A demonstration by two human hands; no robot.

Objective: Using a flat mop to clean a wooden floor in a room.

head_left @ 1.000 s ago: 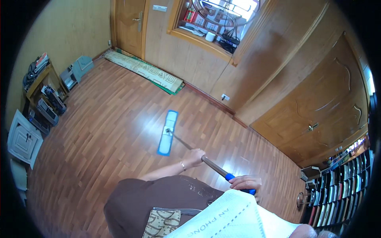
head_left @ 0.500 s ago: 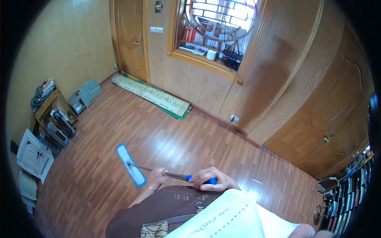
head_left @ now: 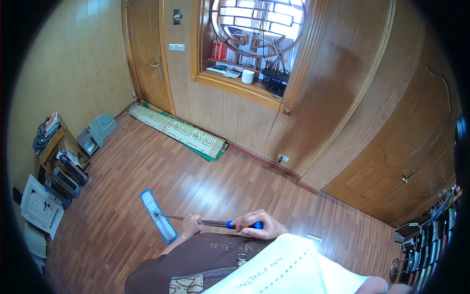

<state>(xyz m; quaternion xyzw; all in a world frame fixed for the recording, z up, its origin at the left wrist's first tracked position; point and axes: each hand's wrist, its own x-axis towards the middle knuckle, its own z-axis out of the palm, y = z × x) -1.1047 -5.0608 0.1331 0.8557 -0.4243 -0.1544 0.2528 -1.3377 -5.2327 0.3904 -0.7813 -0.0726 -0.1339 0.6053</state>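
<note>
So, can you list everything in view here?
Wood-plank floor: one, reddish-brown, throughout.
Flat rectangular fabric mop head: one, blue and white, on floor.
Metal mop pole with blue grip: one, greyish, lower centre.
Long patterned mat: one, cream, left of centre.
Panelled wooden doors: at least two, brown, left and right.
Wooden window frame: one, brown, top.
Panelled cabinet door: one, white, far left.
Boxy items: several, dark and grey, far left.
Slim items in rows: many, dark and pale, lower right.
Garment: one, brown, bottom.
Left hand: one, bare, on mop pole.
Right hand: one, bare, on grip.
</note>
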